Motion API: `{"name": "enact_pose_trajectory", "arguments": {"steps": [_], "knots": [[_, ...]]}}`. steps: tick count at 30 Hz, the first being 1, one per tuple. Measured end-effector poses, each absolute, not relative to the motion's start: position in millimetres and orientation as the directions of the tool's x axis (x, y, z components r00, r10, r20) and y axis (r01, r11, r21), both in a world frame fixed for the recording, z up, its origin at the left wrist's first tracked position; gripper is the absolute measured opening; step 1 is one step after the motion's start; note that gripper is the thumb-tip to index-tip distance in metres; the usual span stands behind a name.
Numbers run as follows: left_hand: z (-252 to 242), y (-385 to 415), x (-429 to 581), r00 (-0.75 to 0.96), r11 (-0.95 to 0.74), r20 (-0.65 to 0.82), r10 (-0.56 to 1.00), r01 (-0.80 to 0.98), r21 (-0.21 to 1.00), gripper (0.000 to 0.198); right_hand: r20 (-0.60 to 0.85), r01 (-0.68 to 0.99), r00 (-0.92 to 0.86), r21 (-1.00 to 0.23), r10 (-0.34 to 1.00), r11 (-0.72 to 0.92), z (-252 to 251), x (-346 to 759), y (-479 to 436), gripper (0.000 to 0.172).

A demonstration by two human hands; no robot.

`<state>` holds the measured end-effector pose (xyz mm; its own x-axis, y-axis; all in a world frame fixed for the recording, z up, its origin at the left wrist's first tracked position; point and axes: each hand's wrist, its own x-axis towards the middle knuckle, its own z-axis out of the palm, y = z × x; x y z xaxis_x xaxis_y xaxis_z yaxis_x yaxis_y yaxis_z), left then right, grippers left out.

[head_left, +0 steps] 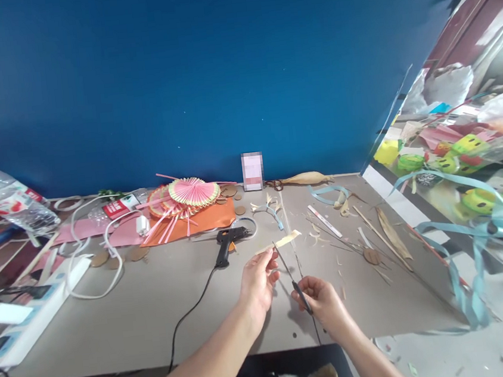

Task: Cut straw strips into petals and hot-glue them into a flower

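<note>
My left hand (257, 281) pinches a pale yellow strip, like a piece of dried husk (289, 239), between thumb and fingers. The strip points to the right above the table. My right hand (323, 302) is closed around the dark handles of a pair of scissors (294, 284). Their blades reach up and left to the strip, close to my left fingertips; whether they are cutting into it I cannot tell. Beyond my hands lie a light blue ribbon piece with husk bits (276, 217) and thin scraps. To the left, a black glue gun (226, 242) lies on its side.
Pink paper fans (195, 195) lie on orange sheets (218, 216) at the back. A white power strip (44, 315), cables and a plastic bottle (10, 199) crowd the left. Dried husks (392, 233) and stems lie right, and blue ribbon (478, 248) hangs over the right edge.
</note>
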<state>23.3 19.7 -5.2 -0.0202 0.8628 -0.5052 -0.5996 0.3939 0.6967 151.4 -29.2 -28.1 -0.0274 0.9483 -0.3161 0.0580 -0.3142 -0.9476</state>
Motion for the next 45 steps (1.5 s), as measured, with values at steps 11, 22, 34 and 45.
{"name": "enact_pose_trajectory", "arguments": {"steps": [11,22,34,45], "knots": [[-4.3,24.2,19.8,-0.021,0.394,-0.493,0.869,-0.573,0.718,0.017,-0.313,0.065,-0.039,-0.949,0.949,-0.310,-26.6,152.5,-28.0,0.030],[-3.6,23.2,22.4,-0.020,0.394,-0.489,0.872,-0.564,0.725,0.017,-0.325,0.049,-0.050,-0.945,0.944,-0.323,-23.9,152.9,-30.1,0.034],[-4.0,20.9,27.6,-0.040,0.392,-0.500,0.865,-0.569,0.723,0.017,-0.319,0.040,-0.064,-0.948,0.946,-0.317,-21.9,152.7,-31.3,0.035],[-1.3,19.9,26.9,-0.028,0.395,-0.504,0.863,-0.584,0.709,0.015,-0.307,0.048,-0.072,-0.951,0.949,-0.304,-23.9,152.5,-32.3,0.030]]}}
